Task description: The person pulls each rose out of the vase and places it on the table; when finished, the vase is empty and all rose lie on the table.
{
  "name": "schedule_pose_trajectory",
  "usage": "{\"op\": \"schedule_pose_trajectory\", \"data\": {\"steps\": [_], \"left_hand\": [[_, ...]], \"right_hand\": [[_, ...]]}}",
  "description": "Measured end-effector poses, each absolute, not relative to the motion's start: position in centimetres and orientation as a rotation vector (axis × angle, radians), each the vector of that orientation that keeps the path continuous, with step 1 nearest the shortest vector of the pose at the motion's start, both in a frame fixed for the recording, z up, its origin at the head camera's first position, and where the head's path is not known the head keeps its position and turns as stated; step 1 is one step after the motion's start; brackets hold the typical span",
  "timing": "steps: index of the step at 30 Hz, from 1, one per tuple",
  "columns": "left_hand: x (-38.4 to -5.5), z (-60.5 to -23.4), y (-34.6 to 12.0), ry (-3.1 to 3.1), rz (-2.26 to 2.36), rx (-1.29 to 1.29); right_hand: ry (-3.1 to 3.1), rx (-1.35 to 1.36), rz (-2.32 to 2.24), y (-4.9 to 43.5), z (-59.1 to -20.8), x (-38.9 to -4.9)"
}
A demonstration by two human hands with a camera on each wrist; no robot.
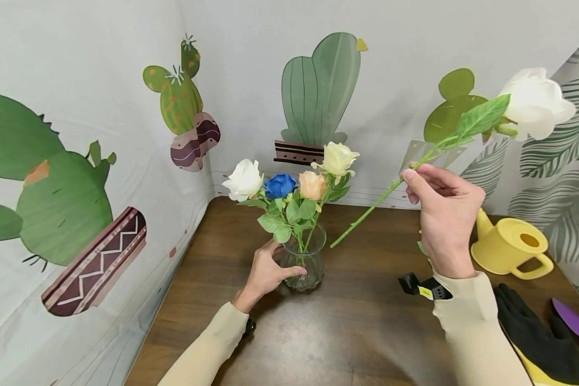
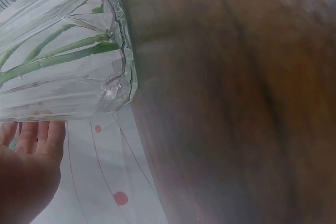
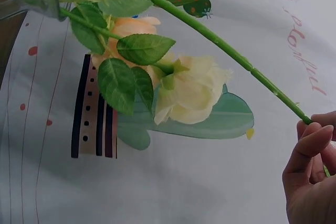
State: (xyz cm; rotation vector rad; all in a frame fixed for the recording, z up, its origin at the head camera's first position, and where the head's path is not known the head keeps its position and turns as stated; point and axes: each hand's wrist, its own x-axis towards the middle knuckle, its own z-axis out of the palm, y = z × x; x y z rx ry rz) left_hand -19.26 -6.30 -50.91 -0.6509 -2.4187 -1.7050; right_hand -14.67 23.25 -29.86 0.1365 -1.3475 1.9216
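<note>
Head view, surroundings: on the tabletop (image 1: pixel 347 327), right of the glass vase (image 1: pixel 311 274), sit a yellow watering can (image 1: pixel 504 246), black glove (image 1: pixel 535 335) and purple tool (image 1: pixel 574 324); four roses (image 1: pixel 281 186) already fill the vase, leaves crowding above its rim.
Head view, white rose (image 1: pixel 535 104): raised right of the vase, long axis slanting, bloom up-right, cut end down-left near the rim.
Head view, hands: my right hand (image 1: pixel 446 214) pinches its stem (image 1: pixel 366 215); my left hand (image 1: pixel 265 269) grips the vase.
Left wrist view, vase: green stems (image 2: pixel 58 59) show through.
Right wrist view, stem: runs diagonally up-left, passing the cream rose (image 3: pixel 194 93).
</note>
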Motion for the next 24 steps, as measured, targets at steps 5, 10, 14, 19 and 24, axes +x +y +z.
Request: {"op": "schedule_pose_trajectory", "data": {"steps": [5, 10, 14, 19, 24], "left_hand": [[-19.3, -51.0, -6.3, -2.438, -1.675, -0.649], [-19.3, -50.9, -6.4, -2.452, -1.661, -0.637], [-19.3, -50.9, -6.4, -2.446, -1.676, -0.641], [-19.3, -50.9, -6.4, -2.436, -1.689, -0.646], [-19.3, -51.0, -6.3, -2.42, -1.695, -0.658]], "right_hand": [[-1.409, 0.1, 1.911, 23.9, -30.2, -14.3], [-1.506, 0.017, 1.869, 24.6, -30.7, -14.1], [-1.606, -0.085, 1.848, 25.4, -31.1, -13.9], [-1.744, -0.241, 1.832, 26.4, -32.0, -13.5], [-1.864, -0.337, 1.82, 27.6, -33.5, -13.3]]}}
